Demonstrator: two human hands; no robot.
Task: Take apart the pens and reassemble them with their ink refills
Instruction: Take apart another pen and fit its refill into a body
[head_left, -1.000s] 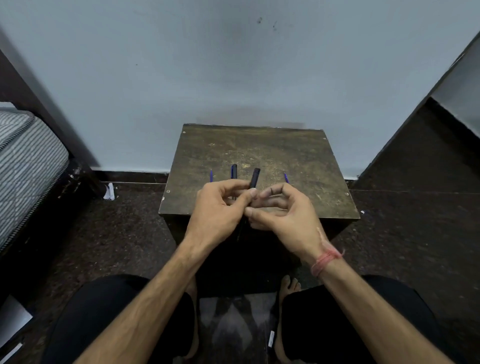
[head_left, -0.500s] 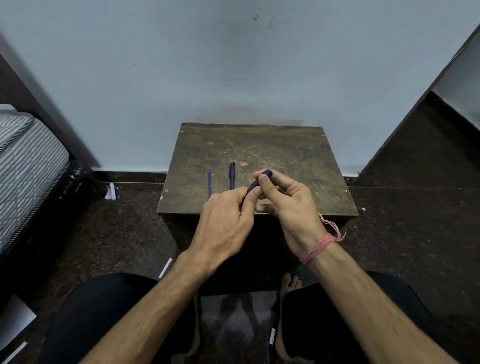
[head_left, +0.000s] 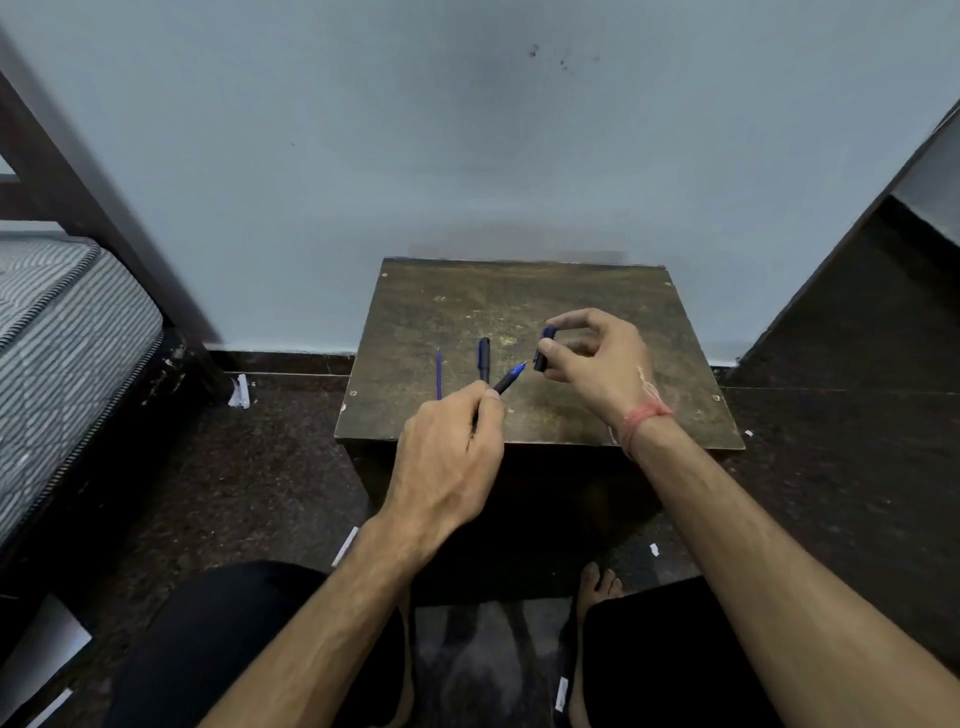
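- The pen (head_left: 506, 382) sat in the middle of the frame, uncapped, its blue tip pointing up and right toward the cap (head_left: 543, 349).
- The left hand (head_left: 447, 462) pinched the pen's dark barrel between thumb and fingers, the lower part of the barrel hidden inside the fist.
- The cap, dark blue, was just right of the pen tip and apart from it, pinched between the thumb and forefinger of the right hand (head_left: 602, 364), whose other fingers curled loosely.
- A red thread (head_left: 644, 418) circled the right wrist.
- Left of the pen, a second dark pen body (head_left: 484, 359) lay on the table (head_left: 519, 291), pointing away from the person.
- Further left lay a thin blue refill (head_left: 439, 374), parallel to that body and apart from it.
- The table was a worn brown box standing against a pale wall (head_left: 467, 130).
- A striped mattress (head_left: 62, 332) filled the left edge of the frame.
- The person's dark-clad knees and bare feet showed at the bottom.
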